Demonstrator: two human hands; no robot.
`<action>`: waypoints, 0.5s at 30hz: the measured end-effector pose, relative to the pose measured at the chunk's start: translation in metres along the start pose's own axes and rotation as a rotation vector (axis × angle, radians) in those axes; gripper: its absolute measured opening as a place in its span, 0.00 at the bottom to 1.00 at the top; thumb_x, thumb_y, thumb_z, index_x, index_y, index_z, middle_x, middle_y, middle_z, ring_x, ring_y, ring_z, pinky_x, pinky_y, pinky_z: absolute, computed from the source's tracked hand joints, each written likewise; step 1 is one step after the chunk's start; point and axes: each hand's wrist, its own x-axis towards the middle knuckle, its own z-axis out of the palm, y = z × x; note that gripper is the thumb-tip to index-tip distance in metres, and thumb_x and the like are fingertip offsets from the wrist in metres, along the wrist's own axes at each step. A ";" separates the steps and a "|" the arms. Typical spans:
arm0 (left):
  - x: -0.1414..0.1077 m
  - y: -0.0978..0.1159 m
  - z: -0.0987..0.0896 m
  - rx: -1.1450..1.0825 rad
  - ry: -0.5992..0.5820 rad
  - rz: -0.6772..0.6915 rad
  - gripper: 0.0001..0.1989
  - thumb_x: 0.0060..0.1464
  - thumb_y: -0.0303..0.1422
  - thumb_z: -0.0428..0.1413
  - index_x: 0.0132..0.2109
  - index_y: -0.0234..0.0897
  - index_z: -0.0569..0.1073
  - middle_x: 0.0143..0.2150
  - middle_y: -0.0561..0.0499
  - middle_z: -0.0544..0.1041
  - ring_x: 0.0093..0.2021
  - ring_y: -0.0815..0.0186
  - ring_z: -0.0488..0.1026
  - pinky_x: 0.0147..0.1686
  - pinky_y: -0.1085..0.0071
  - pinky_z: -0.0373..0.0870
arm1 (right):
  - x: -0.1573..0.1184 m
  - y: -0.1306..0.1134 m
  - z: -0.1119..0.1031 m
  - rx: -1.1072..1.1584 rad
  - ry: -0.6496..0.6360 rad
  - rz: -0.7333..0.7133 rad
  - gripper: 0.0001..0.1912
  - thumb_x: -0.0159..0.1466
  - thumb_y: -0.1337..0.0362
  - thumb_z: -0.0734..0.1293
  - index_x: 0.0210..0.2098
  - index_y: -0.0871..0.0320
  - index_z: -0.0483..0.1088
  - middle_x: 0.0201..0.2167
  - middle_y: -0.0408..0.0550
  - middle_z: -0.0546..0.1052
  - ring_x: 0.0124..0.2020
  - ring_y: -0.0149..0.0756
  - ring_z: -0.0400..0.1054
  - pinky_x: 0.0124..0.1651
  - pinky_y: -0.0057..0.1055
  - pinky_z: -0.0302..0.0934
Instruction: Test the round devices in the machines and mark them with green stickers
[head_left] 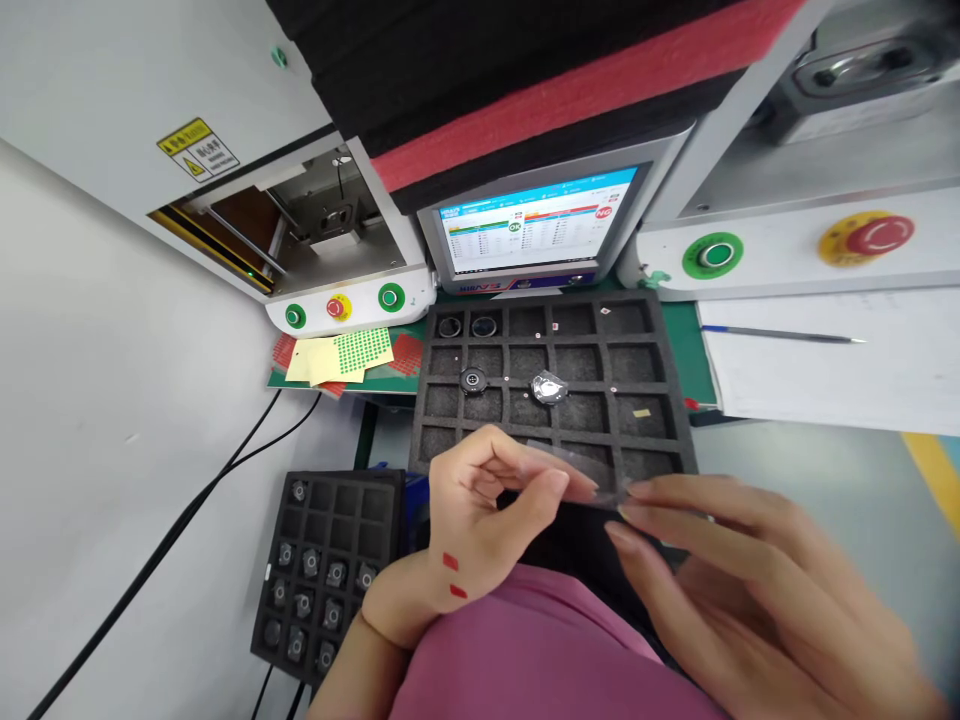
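Between my hands, over the front of the black foam tray [671, 400], is a thin piece of clear plastic film [600, 468]; whether it is a small bag or a flat sheet I cannot tell. My left hand [499, 515], with two red stickers near the wrist, is closed on the film's left part. At the film's right edge, my right hand [742, 570] pinches it between fingertips and thumb. In the tray behind, a round watch body [473, 380] lies back up, and a watch body in clear wrap [549, 388] sits to its right. Two dark round pieces lie in the back-left pockets.
A second foam tray [345, 500] with several wrapped watch bodies stands lower left. Sticker sheets [364, 350] lie left of the main tray. Behind are a monitor [540, 225] and test machines with green and red buttons. A blue pen [784, 334] rests on white paper at right.
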 end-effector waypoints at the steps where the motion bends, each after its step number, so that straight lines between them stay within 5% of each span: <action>1: -0.001 0.002 0.000 0.027 0.009 0.007 0.08 0.55 0.28 0.60 0.31 0.36 0.68 0.30 0.48 0.83 0.30 0.64 0.81 0.32 0.72 0.80 | 0.002 -0.001 0.001 -0.037 -0.006 -0.069 0.07 0.59 0.65 0.72 0.37 0.50 0.76 0.32 0.46 0.77 0.29 0.36 0.73 0.29 0.30 0.71; 15: -0.004 0.008 0.005 0.406 0.137 0.270 0.06 0.48 0.24 0.62 0.27 0.36 0.73 0.23 0.52 0.79 0.22 0.66 0.78 0.22 0.76 0.74 | 0.002 0.000 0.004 -0.260 -0.035 -0.242 0.11 0.64 0.67 0.68 0.45 0.50 0.76 0.36 0.47 0.78 0.33 0.37 0.74 0.32 0.31 0.70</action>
